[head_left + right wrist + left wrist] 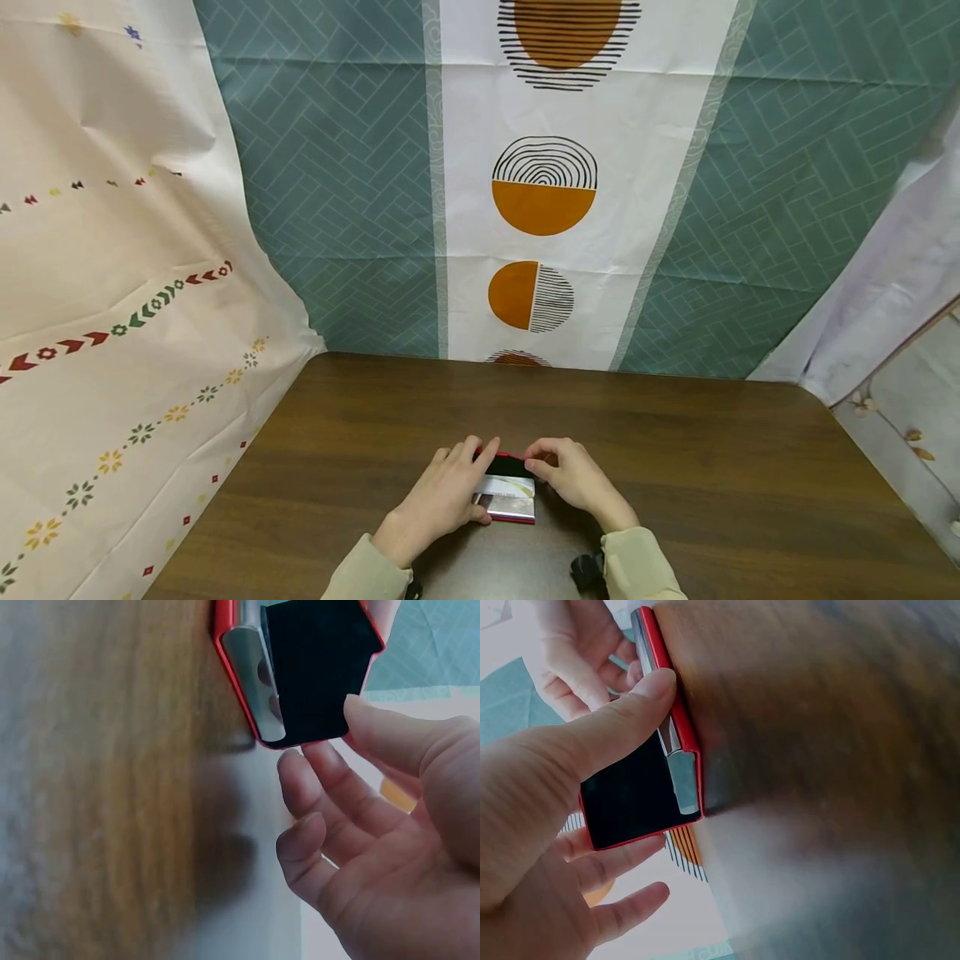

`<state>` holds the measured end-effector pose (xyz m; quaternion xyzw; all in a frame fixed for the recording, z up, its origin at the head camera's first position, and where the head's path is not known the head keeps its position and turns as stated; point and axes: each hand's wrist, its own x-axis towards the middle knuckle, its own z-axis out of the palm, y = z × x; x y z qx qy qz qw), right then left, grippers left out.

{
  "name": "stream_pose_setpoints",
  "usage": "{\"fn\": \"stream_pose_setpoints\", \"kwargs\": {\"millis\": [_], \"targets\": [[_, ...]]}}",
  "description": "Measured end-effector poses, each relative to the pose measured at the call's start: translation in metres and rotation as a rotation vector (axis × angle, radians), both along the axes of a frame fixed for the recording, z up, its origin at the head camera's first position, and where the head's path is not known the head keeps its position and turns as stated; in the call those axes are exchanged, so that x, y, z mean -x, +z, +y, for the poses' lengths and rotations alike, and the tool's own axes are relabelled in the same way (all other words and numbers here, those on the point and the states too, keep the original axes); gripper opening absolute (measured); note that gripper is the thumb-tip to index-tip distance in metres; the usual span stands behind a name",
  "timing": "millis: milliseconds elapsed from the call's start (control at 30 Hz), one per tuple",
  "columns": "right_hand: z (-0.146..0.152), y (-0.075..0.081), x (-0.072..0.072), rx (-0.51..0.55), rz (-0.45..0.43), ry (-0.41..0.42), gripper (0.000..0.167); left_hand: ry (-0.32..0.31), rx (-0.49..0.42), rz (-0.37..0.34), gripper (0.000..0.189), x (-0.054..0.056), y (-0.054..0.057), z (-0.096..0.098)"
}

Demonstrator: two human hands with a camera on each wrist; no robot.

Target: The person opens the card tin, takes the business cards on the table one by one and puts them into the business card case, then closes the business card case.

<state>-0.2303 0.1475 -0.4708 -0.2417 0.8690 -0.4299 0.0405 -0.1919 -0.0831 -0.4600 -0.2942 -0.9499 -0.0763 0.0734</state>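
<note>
A red card case (513, 507) stands open on the table between the two hands, its black-lined lid (319, 671) raised at the back. Inside the case is a shiny silver metal holder (684, 782); a white and yellow card-like surface shows on it from above. My left hand (444, 498) grips the case at its left side, thumb on the near silver edge and fingers reaching behind the lid. With thumb and fingertips, my right hand (576, 477) pinches the lid's edge at the right corner. Part of the case's left side is hidden by the left hand.
The brown wooden table (697, 467) reaches back to a green and white patterned cloth (360, 208). A cream cloth (135, 333) hangs along the left side, and a pale cloth (900, 333) lies to the right. Near the right sleeve is a black wrist device (587, 572).
</note>
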Motion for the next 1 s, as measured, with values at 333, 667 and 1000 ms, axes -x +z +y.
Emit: {"fn": "stream_pose_setpoints", "kwargs": {"millis": [333,667,1000], "targets": [[0.007,-0.006,-0.001,-0.042,0.073,0.042,0.008,-0.037,0.005,0.011,0.084,-0.001,0.001,-0.001],[0.010,0.001,0.000,-0.064,0.065,0.107,0.013,-0.076,-0.026,-0.151,0.065,0.004,0.007,-0.007],[0.009,0.002,0.005,-0.107,0.087,0.142,0.020,-0.141,-0.216,-0.412,0.042,0.022,0.017,-0.021]]}}
